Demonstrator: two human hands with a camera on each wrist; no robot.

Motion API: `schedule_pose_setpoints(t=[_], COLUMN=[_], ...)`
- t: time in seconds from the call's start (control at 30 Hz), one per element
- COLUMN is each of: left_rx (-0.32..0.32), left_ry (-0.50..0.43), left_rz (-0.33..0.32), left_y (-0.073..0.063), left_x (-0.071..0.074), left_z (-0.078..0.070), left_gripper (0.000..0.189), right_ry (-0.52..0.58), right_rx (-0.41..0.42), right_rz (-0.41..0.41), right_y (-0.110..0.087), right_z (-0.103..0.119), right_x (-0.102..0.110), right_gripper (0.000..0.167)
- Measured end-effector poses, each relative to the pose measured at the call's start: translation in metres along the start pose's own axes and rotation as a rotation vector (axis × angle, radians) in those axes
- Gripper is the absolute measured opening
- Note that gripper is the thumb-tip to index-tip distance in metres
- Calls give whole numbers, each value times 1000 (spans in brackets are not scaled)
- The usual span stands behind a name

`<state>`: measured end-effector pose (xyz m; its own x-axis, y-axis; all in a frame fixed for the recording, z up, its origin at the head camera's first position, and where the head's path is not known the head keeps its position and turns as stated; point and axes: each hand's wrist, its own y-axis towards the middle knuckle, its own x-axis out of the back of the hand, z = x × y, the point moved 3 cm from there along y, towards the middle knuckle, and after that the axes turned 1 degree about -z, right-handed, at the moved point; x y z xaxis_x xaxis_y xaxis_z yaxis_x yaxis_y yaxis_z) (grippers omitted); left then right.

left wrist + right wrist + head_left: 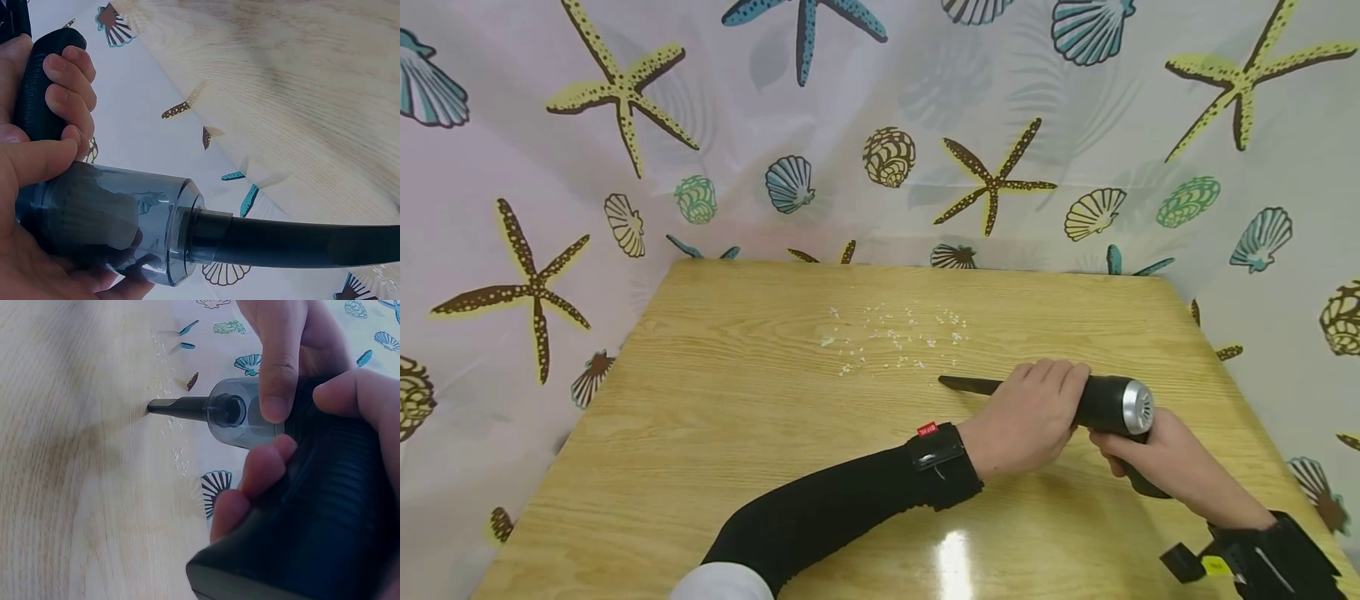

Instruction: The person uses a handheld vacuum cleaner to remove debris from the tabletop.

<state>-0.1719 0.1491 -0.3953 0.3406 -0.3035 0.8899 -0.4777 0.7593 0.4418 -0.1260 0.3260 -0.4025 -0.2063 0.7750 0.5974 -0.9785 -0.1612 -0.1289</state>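
Note:
A black handheld vacuum cleaner (1099, 403) with a silver end vent is held over the right part of the table. My right hand (1176, 462) grips its handle (47, 94), with the fingers wrapped round it in the left wrist view. From above, my left hand (1028, 417) holds the barrel round the clear dust cup (159, 194). A long black nozzle (967, 384) points left, its tip close to the tabletop; I cannot tell if it touches. Scattered white bits (931, 342) lie on the table beyond and left of the tip.
The wooden table (715, 417) reaches back to a white cloth (850, 108) printed with shells and starfish, which also hangs along both sides. Black bands are worn on both wrists.

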Motion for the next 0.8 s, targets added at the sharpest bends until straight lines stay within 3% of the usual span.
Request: schedule_pose_setpoints(t=[0.3, 0.8], left_rx=[8, 17], left_ry=[59, 61], left_rz=[-12, 14], left_y=[-3, -1], left_x=[0, 4], left_z=[1, 3], left_gripper=[41, 41], right_ry=[11, 40], right_rx=[11, 41], right_rz=[16, -3], right_y=[4, 6], right_z=[-1, -1], right_x=[-3, -5], right_gripper=[33, 33])
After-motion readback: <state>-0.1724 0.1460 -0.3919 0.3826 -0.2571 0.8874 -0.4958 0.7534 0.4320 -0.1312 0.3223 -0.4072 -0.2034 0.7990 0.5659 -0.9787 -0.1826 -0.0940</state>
